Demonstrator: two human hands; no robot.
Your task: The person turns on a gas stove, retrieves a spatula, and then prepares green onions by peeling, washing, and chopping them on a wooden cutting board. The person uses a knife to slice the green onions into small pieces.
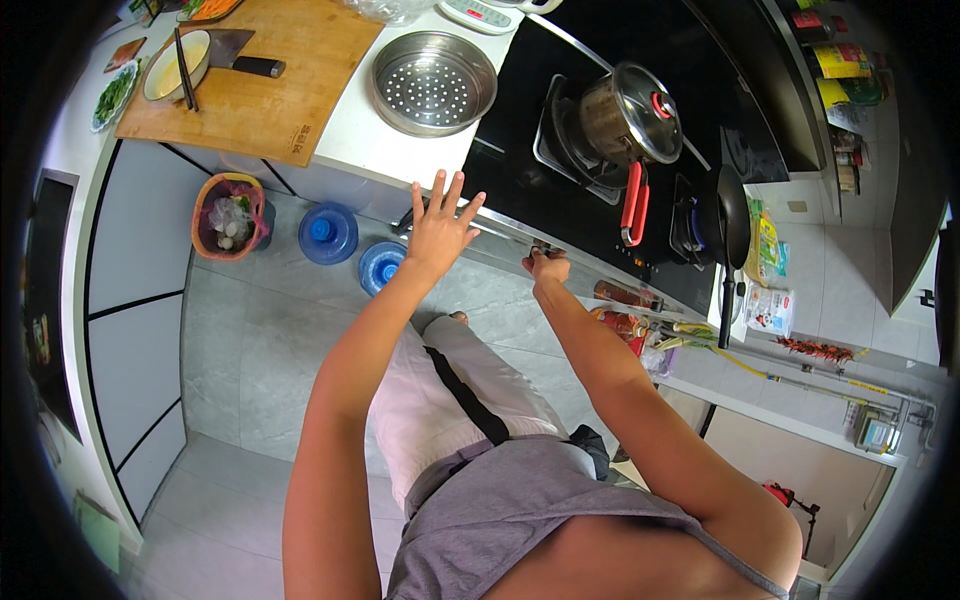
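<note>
My left hand (441,229) hovers with fingers spread and nothing in it, near the counter's front edge by the left side of the black gas cooktop (517,161). My right hand (549,267) is at the front edge below the cooktop, its fingers curled around a small dark part (546,247) that looks like a handle; the fingers hide most of it. On the left burner sits a lidded steel pot (611,124) with a red handle (635,204). A perforated steel steamer basket (433,84) rests on the white counter.
A black frying pan (731,217) stands over a blue flame on the right burner. A cleaver (251,66) and a bowl (161,79) with chopsticks lie on the wooden cutting board (300,90). Blue water jugs (328,238) and a waste bin (206,246) stand on the floor.
</note>
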